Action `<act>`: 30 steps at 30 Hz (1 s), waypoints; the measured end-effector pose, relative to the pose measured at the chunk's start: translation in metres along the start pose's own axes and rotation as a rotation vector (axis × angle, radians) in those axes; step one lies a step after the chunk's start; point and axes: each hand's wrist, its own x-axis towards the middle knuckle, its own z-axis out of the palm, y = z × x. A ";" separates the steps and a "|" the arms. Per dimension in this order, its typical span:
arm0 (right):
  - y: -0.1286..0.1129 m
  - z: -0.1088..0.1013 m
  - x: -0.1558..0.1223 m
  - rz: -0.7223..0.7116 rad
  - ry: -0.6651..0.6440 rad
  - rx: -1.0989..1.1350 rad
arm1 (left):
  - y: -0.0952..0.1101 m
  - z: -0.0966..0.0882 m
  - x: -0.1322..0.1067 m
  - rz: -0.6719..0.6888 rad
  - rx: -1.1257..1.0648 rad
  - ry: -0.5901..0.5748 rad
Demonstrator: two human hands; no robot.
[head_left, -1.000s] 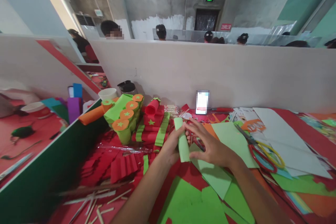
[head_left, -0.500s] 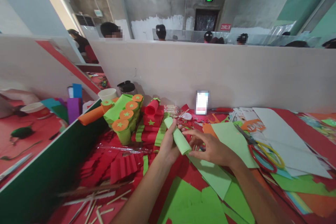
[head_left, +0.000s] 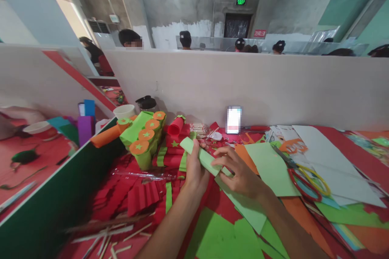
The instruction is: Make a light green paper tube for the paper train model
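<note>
A rolled tube of pale green paper (head_left: pixel 210 162) slants across the middle of the view above the table. My left hand (head_left: pixel 194 172) is wrapped round it from below, thumb over its upper left part. My right hand (head_left: pixel 241 172) has bent fingers on the lower right end, where a flap of the paper sticks out by the thumb. Beneath my right wrist lies a pale green sheet (head_left: pixel 243 204). To the left stand green paper shapes with orange star-topped discs (head_left: pixel 139 145) and a red paper tube (head_left: pixel 175 126).
Scissors (head_left: pixel 306 182) lie on paper sheets at the right. A lit phone (head_left: pixel 234 119) leans on the white partition (head_left: pixel 273 89). Folded red paper (head_left: pixel 144 197) and thin sticks (head_left: pixel 105 238) lie at left, beside a green divider (head_left: pixel 60 186). Bright green sheets (head_left: pixel 225 234) lie in front.
The tube's upper end has swung left, and the roll looks flatter and looser. My right hand's fingers have moved onto its lower end, and a paper flap now shows there.
</note>
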 end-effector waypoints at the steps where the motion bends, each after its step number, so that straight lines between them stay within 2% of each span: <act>1: 0.001 -0.004 0.000 0.036 0.001 0.079 | 0.000 0.001 0.000 0.032 0.007 0.011; 3: 0.003 -0.015 0.000 0.161 -0.008 0.281 | 0.001 0.003 -0.001 0.104 0.030 0.040; 5: 0.007 -0.025 0.000 0.355 -0.085 0.479 | 0.001 0.005 -0.002 0.166 0.066 0.057; 7: 0.011 -0.029 -0.001 0.540 -0.206 0.594 | 0.002 0.006 -0.004 0.214 0.110 0.064; 9: 0.013 -0.027 0.000 0.642 -0.276 0.640 | 0.003 0.006 -0.005 0.242 0.164 0.069; 12: 0.010 -0.013 0.003 0.661 -0.223 0.727 | 0.005 0.006 -0.006 0.309 0.254 0.082; 16: 0.003 0.012 0.009 0.707 -0.086 0.990 | 0.008 0.006 -0.005 0.436 0.303 0.086; 22: 0.000 0.037 0.010 0.741 0.170 1.270 | 0.009 0.009 -0.008 0.439 0.305 0.062; 26: 0.001 0.040 0.011 0.716 0.227 1.258 | 0.007 0.008 -0.009 0.408 0.307 0.008; 30: 0.009 0.028 0.011 0.663 0.270 1.061 | 0.007 0.006 -0.007 0.336 0.335 -0.044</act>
